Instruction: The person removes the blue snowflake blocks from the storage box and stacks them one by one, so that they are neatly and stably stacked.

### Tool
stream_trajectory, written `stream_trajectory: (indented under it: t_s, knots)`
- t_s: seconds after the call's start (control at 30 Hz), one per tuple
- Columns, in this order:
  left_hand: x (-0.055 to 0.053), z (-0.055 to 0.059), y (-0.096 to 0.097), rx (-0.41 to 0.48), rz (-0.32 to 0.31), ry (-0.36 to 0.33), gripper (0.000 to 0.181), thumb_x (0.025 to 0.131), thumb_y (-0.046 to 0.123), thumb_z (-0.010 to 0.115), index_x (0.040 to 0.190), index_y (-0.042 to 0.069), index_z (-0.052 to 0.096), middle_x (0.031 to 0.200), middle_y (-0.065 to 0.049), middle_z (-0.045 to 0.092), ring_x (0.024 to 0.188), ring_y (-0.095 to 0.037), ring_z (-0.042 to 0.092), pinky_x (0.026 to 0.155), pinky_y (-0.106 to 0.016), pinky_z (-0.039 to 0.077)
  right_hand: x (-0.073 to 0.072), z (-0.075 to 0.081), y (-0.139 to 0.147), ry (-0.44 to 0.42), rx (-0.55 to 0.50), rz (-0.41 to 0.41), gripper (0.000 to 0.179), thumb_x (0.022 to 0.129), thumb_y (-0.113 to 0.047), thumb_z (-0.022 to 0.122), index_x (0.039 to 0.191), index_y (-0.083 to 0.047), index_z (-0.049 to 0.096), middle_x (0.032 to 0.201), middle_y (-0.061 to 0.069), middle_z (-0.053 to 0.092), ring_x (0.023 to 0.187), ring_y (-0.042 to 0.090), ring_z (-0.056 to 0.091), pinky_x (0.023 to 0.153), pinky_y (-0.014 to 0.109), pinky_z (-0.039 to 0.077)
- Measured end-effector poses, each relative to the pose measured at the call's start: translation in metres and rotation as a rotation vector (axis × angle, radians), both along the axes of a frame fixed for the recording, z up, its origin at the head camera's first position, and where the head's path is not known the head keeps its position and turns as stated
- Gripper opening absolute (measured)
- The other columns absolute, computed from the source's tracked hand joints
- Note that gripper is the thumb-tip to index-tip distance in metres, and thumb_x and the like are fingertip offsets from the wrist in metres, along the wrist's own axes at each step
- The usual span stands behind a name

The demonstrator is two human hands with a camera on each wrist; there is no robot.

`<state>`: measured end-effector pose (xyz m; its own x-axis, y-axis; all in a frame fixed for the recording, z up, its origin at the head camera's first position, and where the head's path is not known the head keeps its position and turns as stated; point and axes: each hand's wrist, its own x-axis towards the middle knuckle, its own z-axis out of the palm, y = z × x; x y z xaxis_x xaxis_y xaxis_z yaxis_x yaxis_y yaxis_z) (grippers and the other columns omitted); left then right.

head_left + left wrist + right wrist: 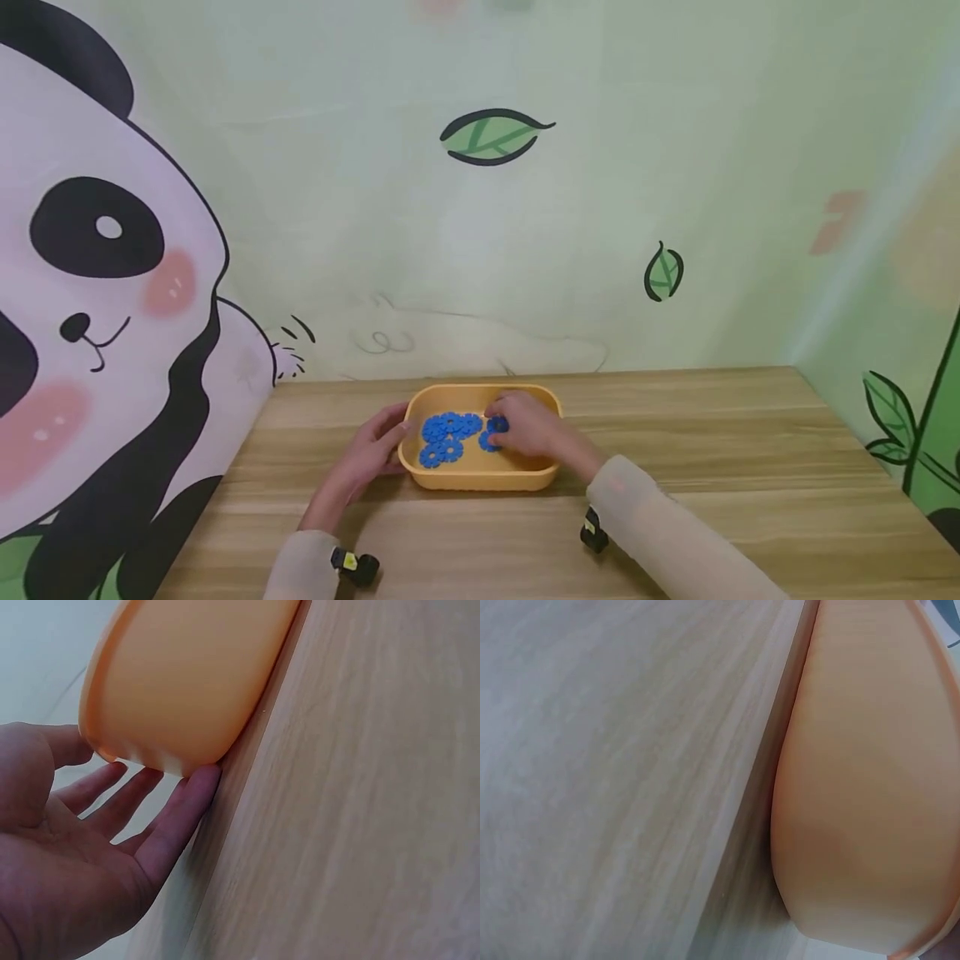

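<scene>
- Left hand [373, 444] — spread fingers touch the left end of the yellow oblong plastic tray [480, 481]
- Right hand [532, 423] — over blue flower-shaped discs [486, 444], right side; cannot tell if pinching

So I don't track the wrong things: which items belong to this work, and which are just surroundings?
In the work: yellow tray; blue flower-shaped pieces in it; left hand; right hand.
Surroundings: panda picture; leaf pictures; wooden table.

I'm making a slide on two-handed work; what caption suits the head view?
The left hand holds one end of a yellow tray while the right hand reaches in among blue pieces.
</scene>
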<state>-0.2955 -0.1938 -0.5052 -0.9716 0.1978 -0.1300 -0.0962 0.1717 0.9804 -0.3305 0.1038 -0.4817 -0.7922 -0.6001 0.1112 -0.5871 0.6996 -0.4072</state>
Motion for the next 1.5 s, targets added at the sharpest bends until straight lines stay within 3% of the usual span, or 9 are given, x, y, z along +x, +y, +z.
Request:
stream_trajectory:
  t_s: [0.43, 0.7, 1.1, 1.5]
  knots:
    - [0.0023, 0.0019, -0.0009, 0.019, -0.003, -0.002, 0.050, 0.113, 0.025, 0.052, 0.160, 0.010, 0.043, 0.165, -0.021, 0.039, 0.125, -0.038, 0.062, 0.087, -0.046, 0.065, 0.0034, 0.0069, -0.0017, -0.021, 0.102, 0.020, 0.035, 0.098, -0.021, 0.079, 0.127, -0.002, 0.075, 0.131, 0.016, 0.069, 0.128, 0.035, 0.060, 0.114, 0.048, 0.047]
    - [-0.0010, -0.0016, 0.0005, 0.007, 0.013, -0.014, 0.047, 0.112, 0.029, 0.056, 0.158, 0.017, 0.049, 0.162, -0.014, 0.045, 0.120, -0.034, 0.065, 0.086, -0.045, 0.065, 0.0038, 0.0054, 0.0006, -0.034, 0.079, 0.004, 0.022, 0.095, -0.016, 0.082, 0.113, -0.004, 0.080, 0.114, 0.008, 0.070, 0.113, 0.028, 0.062, 0.105, 0.045, 0.053]
    - [-0.0004, -0.0019, -0.0012, -0.012, -0.005, -0.018, 0.049, 0.112, 0.032, 0.055, 0.159, 0.018, 0.047, 0.164, -0.016, 0.042, 0.124, -0.035, 0.064, 0.089, -0.045, 0.064, 0.0038, 0.0018, -0.0002, -0.054, 0.074, -0.052, 0.022, 0.096, -0.011, 0.078, 0.116, -0.002, 0.077, 0.117, 0.011, 0.069, 0.113, 0.028, 0.061, 0.107, 0.046, 0.052]
    - [0.0012, -0.0021, -0.0032, -0.019, 0.013, -0.022, 0.049, 0.112, 0.032, 0.055, 0.159, 0.018, 0.047, 0.164, -0.016, 0.042, 0.123, -0.034, 0.064, 0.088, -0.044, 0.065, 0.0051, 0.0015, -0.0028, -0.048, 0.075, -0.057, 0.024, 0.091, -0.014, 0.082, 0.111, -0.003, 0.073, 0.102, 0.008, 0.064, 0.091, 0.020, 0.056, 0.087, 0.038, 0.056]
